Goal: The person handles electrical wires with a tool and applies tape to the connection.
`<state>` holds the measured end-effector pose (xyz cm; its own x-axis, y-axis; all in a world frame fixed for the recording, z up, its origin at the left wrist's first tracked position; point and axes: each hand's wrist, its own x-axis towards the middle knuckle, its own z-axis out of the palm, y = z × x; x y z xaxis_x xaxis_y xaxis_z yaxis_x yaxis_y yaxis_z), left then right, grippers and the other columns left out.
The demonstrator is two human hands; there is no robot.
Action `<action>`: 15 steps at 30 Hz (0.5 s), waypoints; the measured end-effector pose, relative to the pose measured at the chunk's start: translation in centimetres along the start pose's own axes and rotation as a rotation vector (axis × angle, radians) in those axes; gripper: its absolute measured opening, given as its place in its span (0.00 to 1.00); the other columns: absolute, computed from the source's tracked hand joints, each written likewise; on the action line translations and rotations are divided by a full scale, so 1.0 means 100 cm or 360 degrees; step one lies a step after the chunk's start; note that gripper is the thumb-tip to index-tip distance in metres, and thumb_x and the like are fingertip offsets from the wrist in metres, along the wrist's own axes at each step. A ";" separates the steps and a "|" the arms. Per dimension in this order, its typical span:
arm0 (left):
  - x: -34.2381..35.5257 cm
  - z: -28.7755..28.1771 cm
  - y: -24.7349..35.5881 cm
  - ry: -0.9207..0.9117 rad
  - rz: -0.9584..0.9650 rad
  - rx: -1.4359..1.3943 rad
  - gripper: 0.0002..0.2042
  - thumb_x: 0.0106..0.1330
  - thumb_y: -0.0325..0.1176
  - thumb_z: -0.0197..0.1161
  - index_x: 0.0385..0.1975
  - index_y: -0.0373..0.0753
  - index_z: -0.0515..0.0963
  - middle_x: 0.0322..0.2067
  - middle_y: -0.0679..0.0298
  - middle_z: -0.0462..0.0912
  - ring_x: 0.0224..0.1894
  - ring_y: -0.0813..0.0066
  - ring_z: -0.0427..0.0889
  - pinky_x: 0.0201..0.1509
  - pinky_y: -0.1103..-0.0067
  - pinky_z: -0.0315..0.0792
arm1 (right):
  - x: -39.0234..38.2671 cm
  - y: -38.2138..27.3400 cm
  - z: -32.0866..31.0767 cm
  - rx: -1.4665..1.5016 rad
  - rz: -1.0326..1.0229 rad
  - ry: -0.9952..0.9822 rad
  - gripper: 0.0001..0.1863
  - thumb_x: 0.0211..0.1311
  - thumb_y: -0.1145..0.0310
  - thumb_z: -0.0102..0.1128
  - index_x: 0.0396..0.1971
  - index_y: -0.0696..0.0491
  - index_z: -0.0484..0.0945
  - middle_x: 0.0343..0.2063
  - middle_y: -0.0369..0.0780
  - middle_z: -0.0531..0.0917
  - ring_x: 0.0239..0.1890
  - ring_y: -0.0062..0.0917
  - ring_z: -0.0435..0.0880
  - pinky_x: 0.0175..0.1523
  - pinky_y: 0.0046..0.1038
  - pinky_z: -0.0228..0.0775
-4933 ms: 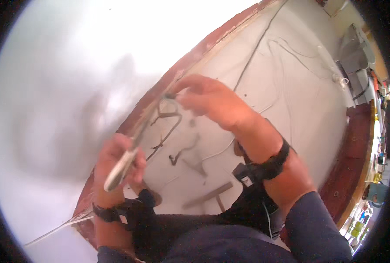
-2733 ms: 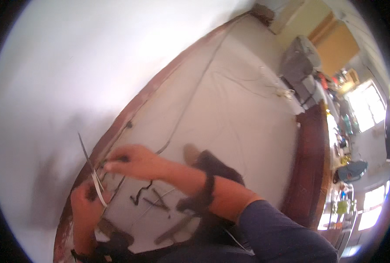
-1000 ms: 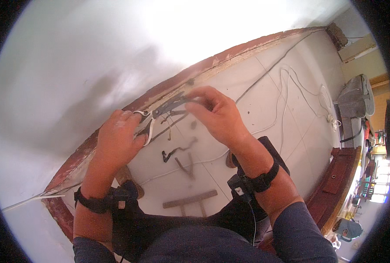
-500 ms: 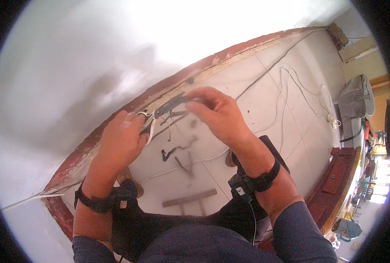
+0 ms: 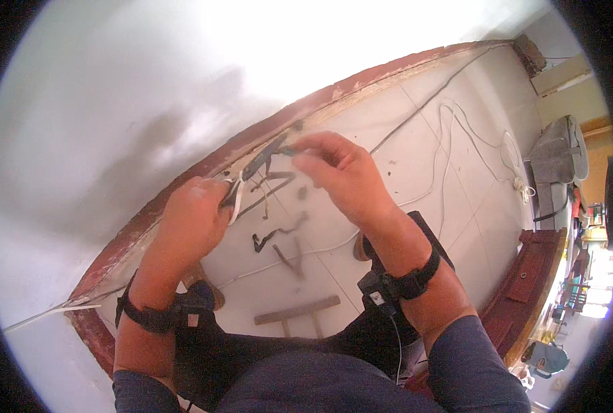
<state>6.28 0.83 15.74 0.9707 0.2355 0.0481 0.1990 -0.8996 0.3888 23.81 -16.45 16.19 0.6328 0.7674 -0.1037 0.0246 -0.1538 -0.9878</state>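
Observation:
My left hand (image 5: 196, 210) grips a tool with white-and-dark loop handles and a dark head (image 5: 259, 160), probably scissors, near the red baseboard (image 5: 224, 153) at the foot of the white wall. My right hand (image 5: 337, 168) is curled by the tool's tip, thumb and fingers close together on something dark that I cannot make out. Bent dark scraps of cable (image 5: 275, 235) and thin strips lie on the tiled floor below my hands. A T-shaped piece (image 5: 296, 303) lies lower, in front of me.
A dark cable (image 5: 423, 103) runs along the floor toward the corner. A looped white cord (image 5: 523, 188) lies to the right. A grey padded item (image 5: 554, 148) and a dark red wooden piece (image 5: 520, 289) stand at the right, with cluttered goods (image 5: 582, 289) beyond.
Since the earliest frames, the view has turned and both hands have come together around the dark tool. In the last second my left hand has tilted slightly and the tool's tip has risen a little.

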 end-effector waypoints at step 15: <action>-0.004 -0.029 0.007 -0.0336 -0.0273 -0.0794 0.21 0.47 0.46 0.72 0.39 0.40 0.82 0.30 0.59 0.82 0.31 0.66 0.79 0.34 0.72 0.71 | 0.002 -0.002 -0.006 0.0011 0.0076 -0.0006 0.13 0.61 0.67 0.62 0.45 0.53 0.79 0.29 0.29 0.79 0.31 0.11 0.72 0.36 0.16 0.64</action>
<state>5.63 1.15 18.66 0.9462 0.2383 -0.2190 0.3181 -0.5603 0.7648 24.36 -16.64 16.41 0.6303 0.7615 -0.1513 -0.0111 -0.1860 -0.9825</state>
